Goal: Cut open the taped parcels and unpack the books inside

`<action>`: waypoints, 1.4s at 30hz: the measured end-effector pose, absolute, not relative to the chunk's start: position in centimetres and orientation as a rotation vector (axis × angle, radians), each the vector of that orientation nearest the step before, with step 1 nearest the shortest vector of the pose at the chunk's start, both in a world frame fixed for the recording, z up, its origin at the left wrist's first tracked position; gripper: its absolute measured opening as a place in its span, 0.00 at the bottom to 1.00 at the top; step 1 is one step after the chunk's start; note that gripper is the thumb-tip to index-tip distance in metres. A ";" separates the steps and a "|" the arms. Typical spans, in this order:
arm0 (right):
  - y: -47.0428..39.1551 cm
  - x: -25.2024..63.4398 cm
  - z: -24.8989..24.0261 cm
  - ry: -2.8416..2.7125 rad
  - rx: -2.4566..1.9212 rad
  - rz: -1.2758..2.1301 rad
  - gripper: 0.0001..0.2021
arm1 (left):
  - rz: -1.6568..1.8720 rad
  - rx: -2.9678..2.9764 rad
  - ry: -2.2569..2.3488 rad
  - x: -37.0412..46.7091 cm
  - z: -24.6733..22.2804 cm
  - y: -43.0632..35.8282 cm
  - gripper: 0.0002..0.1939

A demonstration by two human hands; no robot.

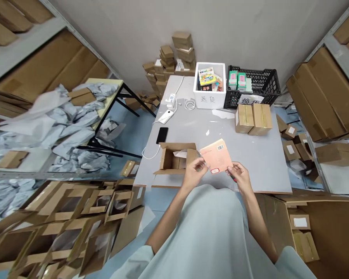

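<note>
Holding a thin, nearly square, salmon-pink paper booklet (216,158) over the near part of a pale grey counter (189,130), pinched at its lower right corner by the fingers of the right hand (239,175). Meeting its left edge with the curled fingers of the left hand (194,173), grip or mere touch impossible to tell. Tilted, without clear long axis, right of an open brown cardboard box (174,146), left hand nearer.

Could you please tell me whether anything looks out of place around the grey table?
Yes: small white patches, perhaps scraps or worn spots, interrupt the otherwise plain grey table. To the left, grey bags are heaped loosely, looking untidy. The pink booklet shows no obvious damage.
</note>
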State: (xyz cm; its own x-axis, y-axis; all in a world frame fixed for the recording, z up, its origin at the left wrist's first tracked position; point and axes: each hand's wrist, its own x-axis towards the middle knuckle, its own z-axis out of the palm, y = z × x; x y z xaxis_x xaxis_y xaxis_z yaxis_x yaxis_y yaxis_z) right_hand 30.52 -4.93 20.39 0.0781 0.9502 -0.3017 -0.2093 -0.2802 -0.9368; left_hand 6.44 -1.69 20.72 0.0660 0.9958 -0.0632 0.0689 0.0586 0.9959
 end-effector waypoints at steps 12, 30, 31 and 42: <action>-4.3 32.3 21.9 -0.811 -1.218 1.275 0.22 | 1.287 1.550 0.976 7.6 25.1 -2.0 0.12; -4.7 30.0 22.4 -1.074 -1.372 0.932 0.30 | 1.412 1.158 1.216 8.8 23.6 -2.7 0.27; -5.0 29.6 22.8 -1.105 -1.414 0.798 0.24 | 1.445 1.183 1.254 9.0 23.6 -2.7 0.27; -4.3 25.3 23.7 -1.053 -1.289 1.000 0.20 | 1.346 1.666 1.198 12.1 23.2 -3.8 0.24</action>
State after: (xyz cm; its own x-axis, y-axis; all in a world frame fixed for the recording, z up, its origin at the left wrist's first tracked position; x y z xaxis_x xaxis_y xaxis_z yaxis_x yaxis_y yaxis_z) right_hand 25.27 -4.27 23.69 0.2382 0.9704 0.0397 0.0102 0.0383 -0.9992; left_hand 12.13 -3.76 23.25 0.0444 0.9356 0.3501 0.2394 -0.3502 0.9056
